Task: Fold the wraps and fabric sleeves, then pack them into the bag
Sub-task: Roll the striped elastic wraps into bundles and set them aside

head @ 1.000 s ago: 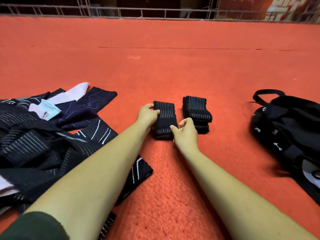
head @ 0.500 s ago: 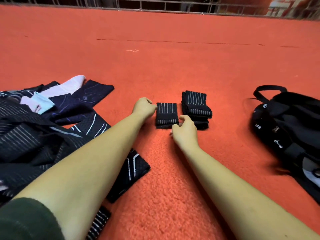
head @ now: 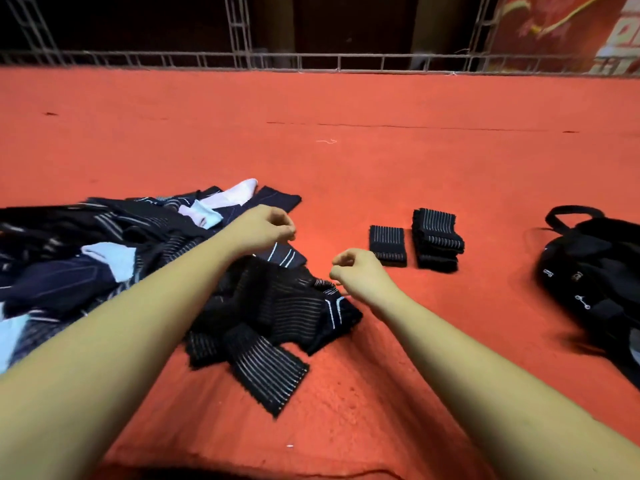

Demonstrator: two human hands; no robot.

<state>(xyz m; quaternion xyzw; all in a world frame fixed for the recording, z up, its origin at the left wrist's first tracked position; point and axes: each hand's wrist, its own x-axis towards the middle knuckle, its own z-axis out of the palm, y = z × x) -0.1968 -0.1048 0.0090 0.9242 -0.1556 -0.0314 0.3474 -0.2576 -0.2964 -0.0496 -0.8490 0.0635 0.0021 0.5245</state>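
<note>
Bag (head: pixel 595 271) near folded wraps (head: pixel 436 240), contents hidden

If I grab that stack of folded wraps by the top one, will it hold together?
Probably not: the stack of folded wraps is loose layers, visibly stepped unevenly, so lower ones would likely stay behind. Soft fabric, so it should sag and may unfold.
</note>
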